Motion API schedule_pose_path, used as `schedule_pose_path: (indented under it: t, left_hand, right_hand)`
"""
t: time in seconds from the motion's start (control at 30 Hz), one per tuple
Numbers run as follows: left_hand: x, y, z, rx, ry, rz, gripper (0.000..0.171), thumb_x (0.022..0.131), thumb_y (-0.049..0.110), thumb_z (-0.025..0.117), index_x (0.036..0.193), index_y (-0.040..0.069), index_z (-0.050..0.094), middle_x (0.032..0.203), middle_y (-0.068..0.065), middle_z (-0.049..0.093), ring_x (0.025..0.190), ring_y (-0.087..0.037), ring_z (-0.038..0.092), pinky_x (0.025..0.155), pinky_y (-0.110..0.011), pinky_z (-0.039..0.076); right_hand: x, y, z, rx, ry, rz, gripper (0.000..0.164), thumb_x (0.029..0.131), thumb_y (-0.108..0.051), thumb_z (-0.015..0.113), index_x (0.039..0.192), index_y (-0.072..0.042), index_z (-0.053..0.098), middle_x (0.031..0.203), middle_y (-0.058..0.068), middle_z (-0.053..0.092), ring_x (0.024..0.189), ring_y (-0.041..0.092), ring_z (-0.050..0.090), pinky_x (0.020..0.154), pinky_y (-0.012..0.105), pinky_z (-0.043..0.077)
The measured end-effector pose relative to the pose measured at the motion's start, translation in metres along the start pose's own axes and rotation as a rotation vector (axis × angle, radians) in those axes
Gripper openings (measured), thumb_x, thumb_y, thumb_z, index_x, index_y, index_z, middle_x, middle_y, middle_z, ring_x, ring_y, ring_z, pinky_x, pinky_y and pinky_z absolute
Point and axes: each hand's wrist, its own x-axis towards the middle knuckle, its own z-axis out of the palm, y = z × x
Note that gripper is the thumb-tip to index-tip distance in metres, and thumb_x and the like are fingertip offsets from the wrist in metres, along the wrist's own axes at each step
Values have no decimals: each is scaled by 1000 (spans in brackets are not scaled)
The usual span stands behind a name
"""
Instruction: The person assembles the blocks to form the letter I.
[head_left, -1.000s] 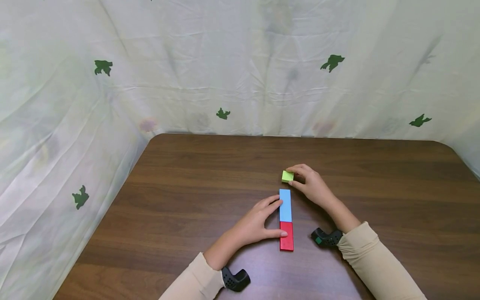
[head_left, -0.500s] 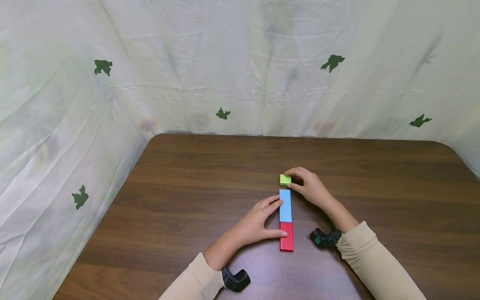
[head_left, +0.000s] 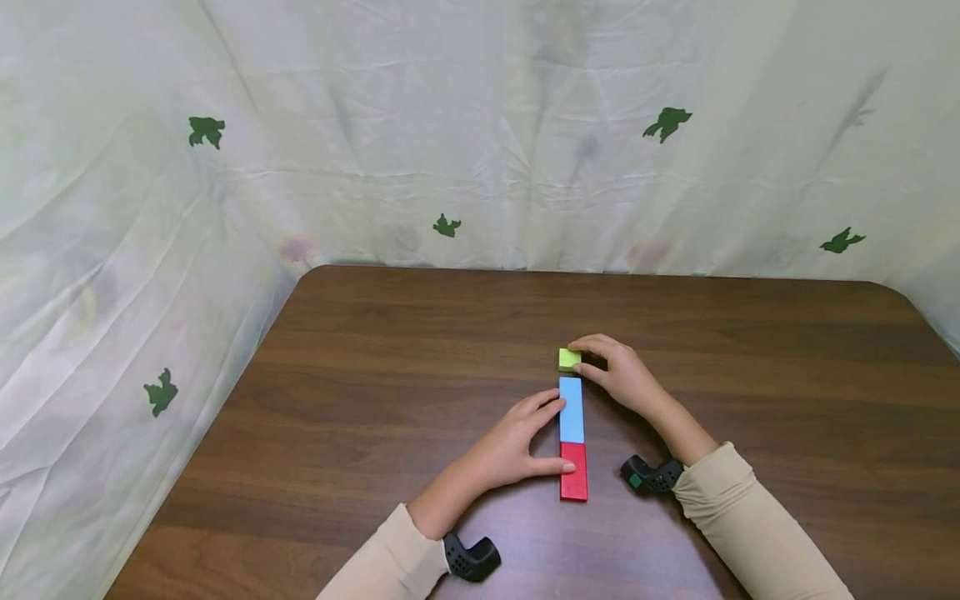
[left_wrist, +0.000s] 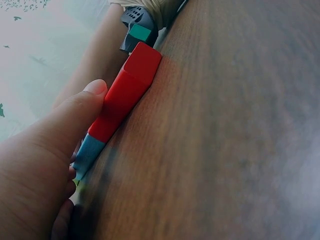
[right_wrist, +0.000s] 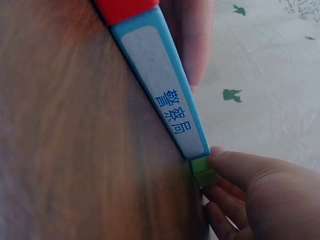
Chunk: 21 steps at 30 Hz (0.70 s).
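A red block (head_left: 573, 486) and a longer blue block (head_left: 572, 417) lie end to end in a line on the wooden table. My left hand (head_left: 510, 446) rests against their left side, thumb on the red block and extended fingertips at the blue one. Beyond the blue block's far end, my right hand (head_left: 626, 379) pinches a small lime-green block (head_left: 567, 359) between thumb and fingers. A narrow strip of table shows between green and blue in the head view. The right wrist view shows a white label (right_wrist: 150, 70) with blue characters on the blue block's side.
A brown wood-grain table (head_left: 360, 375) spreads around the blocks. Pale cloth (head_left: 480, 108) with green bird-like shapes hangs behind it and at the left. Black devices sit on the left wrist (head_left: 471, 558) and the right wrist (head_left: 651, 475).
My right hand has brought the green block nearer to the blue block's far end and slightly left. The left hand and the red and blue blocks have stayed put.
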Motion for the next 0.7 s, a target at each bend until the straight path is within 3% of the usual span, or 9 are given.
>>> schedule_pose_path:
  t: [0.4,0.7]
  left_hand:
    - [0,-1,0,3,4,10,79,77,50,63,139,12,34,143,-1,27,128,-19,27,99,-37,31]
    - [-2,-1,0,-42,44,1,76,79,49,62,140,13,33,143,-3,28,128,-21,27,99,-40,30]
  right_hand:
    - [-1,-2,0,9,2,8,32,82,-13,65,113,-4,61,113,9,57,105,25,51,87,42,41]
    - [-3,-6,-6,35,28,26,36,87,-20,61,118,-2,56,116,12,54,102,29,53,84,44,44]
